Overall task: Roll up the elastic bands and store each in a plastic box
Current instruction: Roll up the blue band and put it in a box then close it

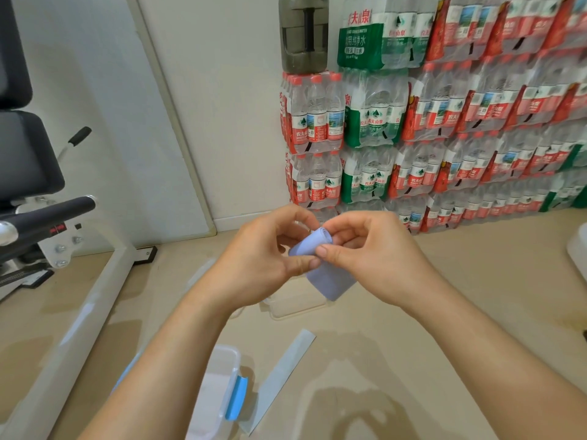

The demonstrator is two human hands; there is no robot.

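Observation:
A lilac elastic band [327,274] is held in mid-air, its top end wound into a small roll and its loose tail hanging down. My left hand [263,265] pinches the roll from the left, and my right hand [365,258] grips it from the right with thumb and fingers. A pale grey-green elastic band [286,373] lies flat on the floor below. A clear plastic box with a blue clip [222,392] sits near my left forearm. Another clear plastic box [295,308] rests on the floor under my hands, partly hidden.
Stacked packs of bottled water [444,122] line the far wall, with a dark jug [303,33] on top. A white exercise machine frame [79,312] with black handles runs along the left. A white object [579,249] sits at the right edge.

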